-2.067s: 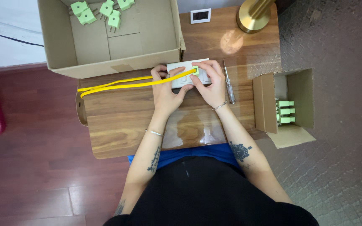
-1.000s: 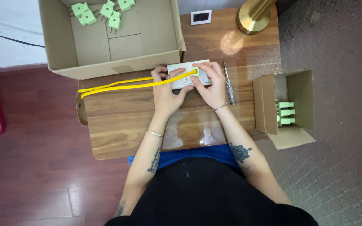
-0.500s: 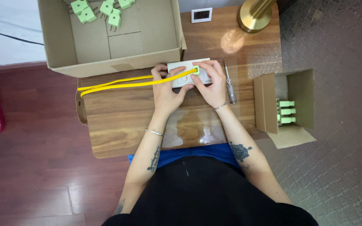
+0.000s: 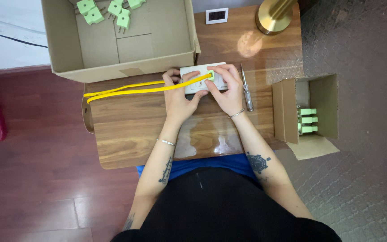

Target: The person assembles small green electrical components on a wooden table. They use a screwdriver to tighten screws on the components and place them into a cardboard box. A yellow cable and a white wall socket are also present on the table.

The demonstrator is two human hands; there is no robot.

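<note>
Two hands (image 4: 202,92) on white device (image 4: 202,78), yellow cable (image 4: 139,89)

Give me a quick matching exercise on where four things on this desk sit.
Things:
1. Screwdriver
2. Yellow cable
3. Loose green plugs
4. Brass lamp base

Places:
A. in the large open box
B. far end of the table
C. just beside the right hand
D. running from the white unit past the left hand

Pairs: 1-C, 2-D, 3-A, 4-B
</note>
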